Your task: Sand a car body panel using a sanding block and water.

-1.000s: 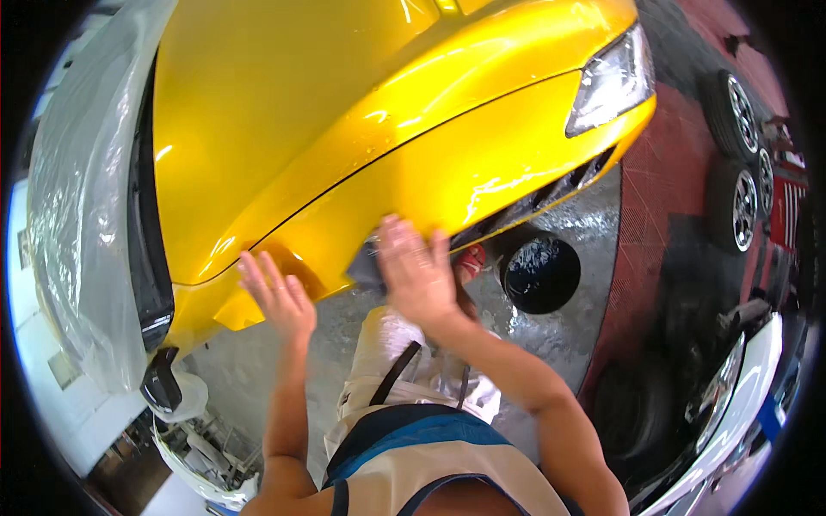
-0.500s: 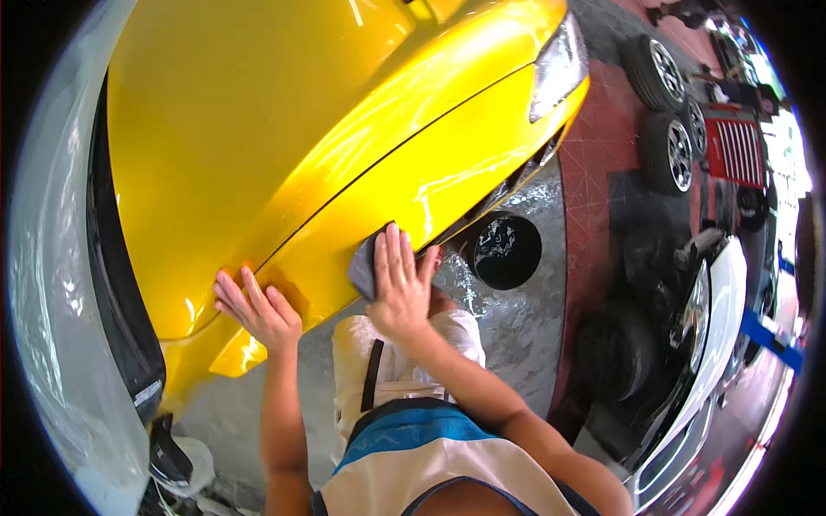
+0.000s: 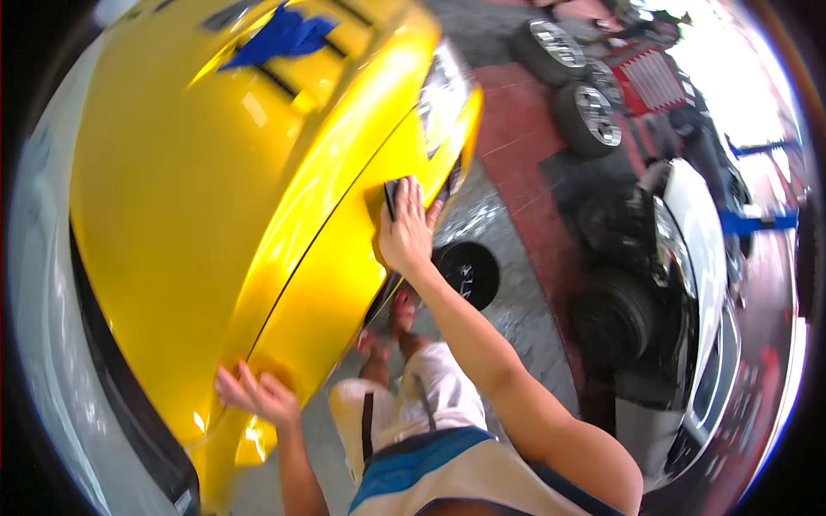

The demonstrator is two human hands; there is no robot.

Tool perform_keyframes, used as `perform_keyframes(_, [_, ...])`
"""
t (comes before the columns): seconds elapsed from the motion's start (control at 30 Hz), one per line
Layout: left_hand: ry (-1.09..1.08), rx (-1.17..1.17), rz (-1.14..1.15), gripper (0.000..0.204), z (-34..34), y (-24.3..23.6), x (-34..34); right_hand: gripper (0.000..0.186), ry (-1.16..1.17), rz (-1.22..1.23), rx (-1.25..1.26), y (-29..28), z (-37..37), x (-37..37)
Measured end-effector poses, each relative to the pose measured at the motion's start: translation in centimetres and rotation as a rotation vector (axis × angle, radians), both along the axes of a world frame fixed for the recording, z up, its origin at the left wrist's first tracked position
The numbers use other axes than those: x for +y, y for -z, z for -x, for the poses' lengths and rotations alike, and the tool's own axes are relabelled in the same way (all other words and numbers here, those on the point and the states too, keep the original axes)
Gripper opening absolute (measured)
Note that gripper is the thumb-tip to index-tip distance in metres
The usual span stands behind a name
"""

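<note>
The dark pad (image 3: 391, 197) was located on the far part of the yellow car body (image 3: 189, 232), short of the headlight (image 3: 444, 95). It was partly covered by the right hand (image 3: 408, 236), laid flat; whether it was gripped could not be told. The left hand (image 3: 262, 397) was observed loosely spread, unloaded, at the near end; contact could not be confirmed.

Glossy yellow curved car body (image 3: 181, 215); flat black pad (image 3: 391, 198); crumpled blue sheet (image 3: 284, 39); white fabric shorts (image 3: 453, 387), black-striped; red boxy cabinet (image 3: 650, 80), pale parallel stripes.
</note>
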State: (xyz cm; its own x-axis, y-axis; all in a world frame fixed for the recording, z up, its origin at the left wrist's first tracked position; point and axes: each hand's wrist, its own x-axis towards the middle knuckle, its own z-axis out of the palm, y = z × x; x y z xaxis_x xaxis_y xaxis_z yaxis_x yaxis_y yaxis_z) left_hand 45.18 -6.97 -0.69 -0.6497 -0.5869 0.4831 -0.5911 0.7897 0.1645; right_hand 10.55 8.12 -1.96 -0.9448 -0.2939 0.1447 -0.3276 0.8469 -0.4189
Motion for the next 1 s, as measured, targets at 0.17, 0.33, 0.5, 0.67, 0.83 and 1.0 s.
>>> perform_keyframes(0.17, [0.124, 0.35, -0.196, 0.028, 5.3, -5.4, 1.8, 0.086, -0.031, -0.078, -0.072, 1.1, -8.0, -1.8])
perform_keyframes(0.33, [0.538, 0.596, -0.383, 0.019, 14.5, -17.8, 3.7, 0.093, -0.063, 0.075, -0.034, 1.0, -9.0, 0.9])
perform_keyframes(0.5, [0.969, 1.032, -1.339, 0.015, 14.5, -28.6, 8.0, 0.082, 0.111, 0.065, -0.061, 1.7, -1.1, 0.3])
perform_keyframes(0.67, [1.189, 1.133, -1.9, 0.012, 18.9, -34.2, 7.6, 0.089, -0.108, 0.02, -0.132, 0.6, -12.1, 0.0])
perform_keyframes(0.83, [1.765, 0.846, -2.124, 0.012, 21.4, -31.2, 7.4, 0.082, 0.155, 0.075, -0.034, 0.9, 0.7, 1.2])
perform_keyframes(1.0, [1.25, 1.138, -2.209, 0.012, 19.9, -33.6, 9.8, 0.096, -0.092, -0.002, -0.08, 1.5, -14.3, -1.4])
